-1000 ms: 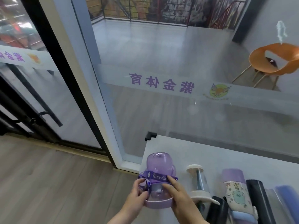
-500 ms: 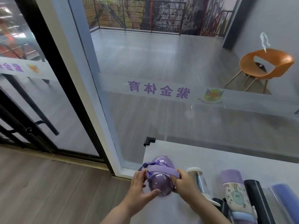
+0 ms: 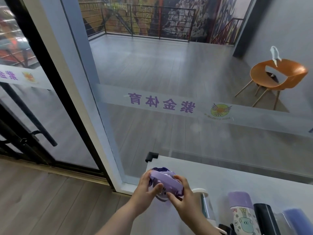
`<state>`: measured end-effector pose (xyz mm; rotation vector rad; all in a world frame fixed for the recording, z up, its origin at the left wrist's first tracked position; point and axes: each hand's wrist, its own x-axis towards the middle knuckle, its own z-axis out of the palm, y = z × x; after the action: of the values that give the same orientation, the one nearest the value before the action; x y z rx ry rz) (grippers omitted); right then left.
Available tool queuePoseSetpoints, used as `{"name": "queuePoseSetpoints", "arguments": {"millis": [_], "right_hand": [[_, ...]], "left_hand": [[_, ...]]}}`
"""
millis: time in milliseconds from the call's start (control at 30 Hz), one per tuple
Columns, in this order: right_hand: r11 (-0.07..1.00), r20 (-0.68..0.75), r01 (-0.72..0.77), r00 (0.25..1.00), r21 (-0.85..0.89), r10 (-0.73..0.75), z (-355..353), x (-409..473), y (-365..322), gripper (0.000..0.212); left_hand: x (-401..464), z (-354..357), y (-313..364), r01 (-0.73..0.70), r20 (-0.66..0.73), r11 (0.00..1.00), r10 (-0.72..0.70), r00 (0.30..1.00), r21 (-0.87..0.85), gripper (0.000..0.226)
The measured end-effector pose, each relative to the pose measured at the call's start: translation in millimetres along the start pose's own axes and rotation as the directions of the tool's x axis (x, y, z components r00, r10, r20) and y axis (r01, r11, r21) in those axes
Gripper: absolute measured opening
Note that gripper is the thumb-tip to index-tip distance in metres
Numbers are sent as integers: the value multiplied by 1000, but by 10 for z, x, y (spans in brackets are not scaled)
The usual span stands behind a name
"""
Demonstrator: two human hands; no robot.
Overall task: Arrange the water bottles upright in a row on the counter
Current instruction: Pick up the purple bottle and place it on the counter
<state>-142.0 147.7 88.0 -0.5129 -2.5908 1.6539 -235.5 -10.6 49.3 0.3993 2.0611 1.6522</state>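
Since a second ago I have tipped the squat translucent purple plastic water bottle over, and my left hand and right hand now clasp it from either side above the white bench's left end. It isn't standing yet. The other bottles lie flat to its right, so the row looks barely begun.

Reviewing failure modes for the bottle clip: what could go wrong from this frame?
1. The purple bottle is held tilted in both hands, left hand and right hand, near the counter corner; set down carelessly, it may tip or go over the edge.
2. The clear bottle lies right beside the right hand; a wrist swing could knock it and set it rolling.
3. A loose strap hangs at the bottle's far end and might snag.
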Motion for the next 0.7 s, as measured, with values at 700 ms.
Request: {"name": "queuePoseSetpoints", "arguments": {"millis": [700], "right_hand": [[962,-93,-82,990,261,110,-88,1188,-105,39]], "left_hand": [[1120,-79,297,-24,-68,999,22,997,-31,27]]}}
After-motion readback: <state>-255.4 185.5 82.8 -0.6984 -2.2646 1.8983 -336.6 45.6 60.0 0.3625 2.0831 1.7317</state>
